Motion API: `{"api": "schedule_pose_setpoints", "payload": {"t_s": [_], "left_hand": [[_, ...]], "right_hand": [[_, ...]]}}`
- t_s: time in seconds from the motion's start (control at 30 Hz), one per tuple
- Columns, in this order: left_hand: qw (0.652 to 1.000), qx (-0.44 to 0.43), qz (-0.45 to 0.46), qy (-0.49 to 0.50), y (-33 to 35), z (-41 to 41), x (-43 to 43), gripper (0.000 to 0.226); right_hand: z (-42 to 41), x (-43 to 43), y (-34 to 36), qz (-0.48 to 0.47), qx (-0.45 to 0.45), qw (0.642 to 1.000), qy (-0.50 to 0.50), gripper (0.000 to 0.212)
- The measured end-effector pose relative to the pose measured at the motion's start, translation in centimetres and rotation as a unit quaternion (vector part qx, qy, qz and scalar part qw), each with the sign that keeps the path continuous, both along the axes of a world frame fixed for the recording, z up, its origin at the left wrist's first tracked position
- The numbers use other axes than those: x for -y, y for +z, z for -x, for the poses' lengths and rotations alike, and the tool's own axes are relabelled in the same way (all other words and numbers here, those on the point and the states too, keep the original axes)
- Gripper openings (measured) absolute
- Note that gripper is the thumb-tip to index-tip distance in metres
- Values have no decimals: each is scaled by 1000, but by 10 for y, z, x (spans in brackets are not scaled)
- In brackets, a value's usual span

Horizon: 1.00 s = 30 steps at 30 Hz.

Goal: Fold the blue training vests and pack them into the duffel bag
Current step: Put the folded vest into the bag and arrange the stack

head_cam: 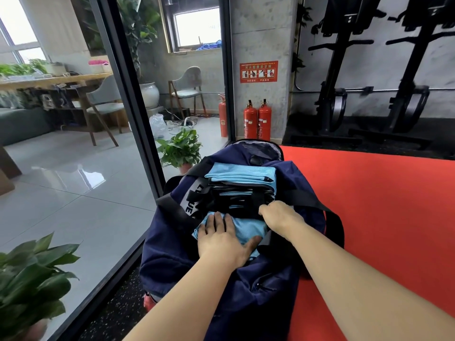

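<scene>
**As the Vests Lie Packed**

While the left hand (222,238) rests flat, fingers straight, on a folded light-blue fabric training vest (248,228) at the near end of the open navy duffel bag (270,286), the right hand (280,216) curls over the near edge of the stack of folded blue, black-trimmed vests (241,178) beyond. Whether it grasps anything cannot be told. The bag lies on the left edge of a red floor mat (369,205).

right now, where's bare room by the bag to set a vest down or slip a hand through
Widest: the red mat right of the duffel bag. A narrow speckled floor strip lies between bag and glass wall. Crowded: the bag's opening, filled by vests, a strap, the left hand and the right hand.
</scene>
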<state>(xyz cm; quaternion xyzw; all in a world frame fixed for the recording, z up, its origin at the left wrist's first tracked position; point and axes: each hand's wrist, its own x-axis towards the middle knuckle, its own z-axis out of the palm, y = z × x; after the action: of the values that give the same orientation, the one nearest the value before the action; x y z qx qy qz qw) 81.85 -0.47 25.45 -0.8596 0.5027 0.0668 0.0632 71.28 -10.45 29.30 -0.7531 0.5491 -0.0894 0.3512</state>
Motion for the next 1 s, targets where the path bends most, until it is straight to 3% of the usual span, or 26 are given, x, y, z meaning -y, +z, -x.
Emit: {"api": "schedule_pose_setpoints", "payload": {"t_s": [0.17,0.4,0.5,0.57,0.63,0.7,0.8,0.87,1.0], "left_hand": [[1000,-9,13,7,0,1,1,103],[998,-31,44,14,2,1,-3,105],[999,-30,42,15,2,2,-4,104],[999,-19,50,10,4,3,-5,103],[996,22,91,-10,11,2,-4,99],[991,59,114,-38,20,0,-3,97],[997,32,48,-46,20,-4,-5,103],[999,2,13,-31,14,-7,-5,103],[999,-24,-7,-21,6,-10,1,96]], "right_hand": [[2,-3,-3,34,14,999,-12,27],[3,-16,-11,79,-20,997,-8,42],[6,-24,-2,138,-49,989,-13,32],[6,-33,5,286,-72,955,-4,29],[4,-36,8,487,-40,873,10,23],[-2,-25,9,582,-48,810,61,42],[-14,-12,6,536,-180,804,186,80],[-21,0,0,462,-241,822,227,73],[-23,15,-1,364,-261,871,202,64]]}}
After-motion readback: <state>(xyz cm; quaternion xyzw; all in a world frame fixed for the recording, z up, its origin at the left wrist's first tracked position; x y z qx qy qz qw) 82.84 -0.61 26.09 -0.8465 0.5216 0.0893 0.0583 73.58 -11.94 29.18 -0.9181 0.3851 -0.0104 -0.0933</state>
